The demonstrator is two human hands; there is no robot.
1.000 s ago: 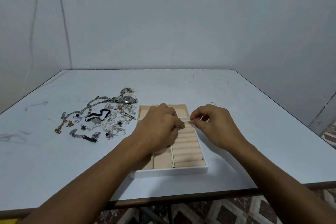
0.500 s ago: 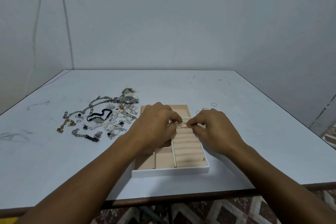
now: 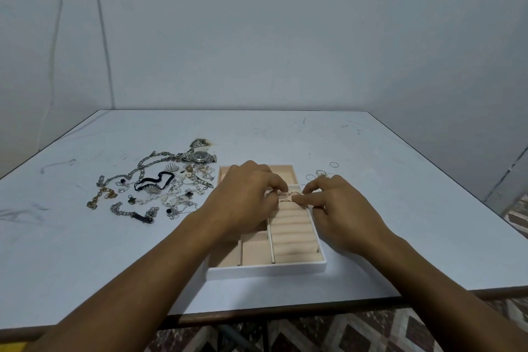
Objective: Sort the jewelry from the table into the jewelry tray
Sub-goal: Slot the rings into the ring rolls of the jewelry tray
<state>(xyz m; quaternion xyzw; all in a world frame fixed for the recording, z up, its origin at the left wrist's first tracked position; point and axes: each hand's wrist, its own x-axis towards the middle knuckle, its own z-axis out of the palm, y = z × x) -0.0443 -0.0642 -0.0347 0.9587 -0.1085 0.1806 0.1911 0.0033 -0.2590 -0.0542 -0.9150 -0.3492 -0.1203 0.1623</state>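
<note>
Dim even light, soft shadows, wide-angle distortion

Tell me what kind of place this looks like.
Probably a plain indoor room, maybe at home: bare pale walls, a scuffed white table and patterned floor tiles below its edge. A jewelry tray and loose jewelry sit on it.

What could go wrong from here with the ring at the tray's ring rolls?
The thin ring at the fingertips of the right hand looks only partly tucked between the ring rolls, so it may pop out on release. The loose rings lie beyond that hand's knuckles; a careless withdrawal could scatter them.
</note>
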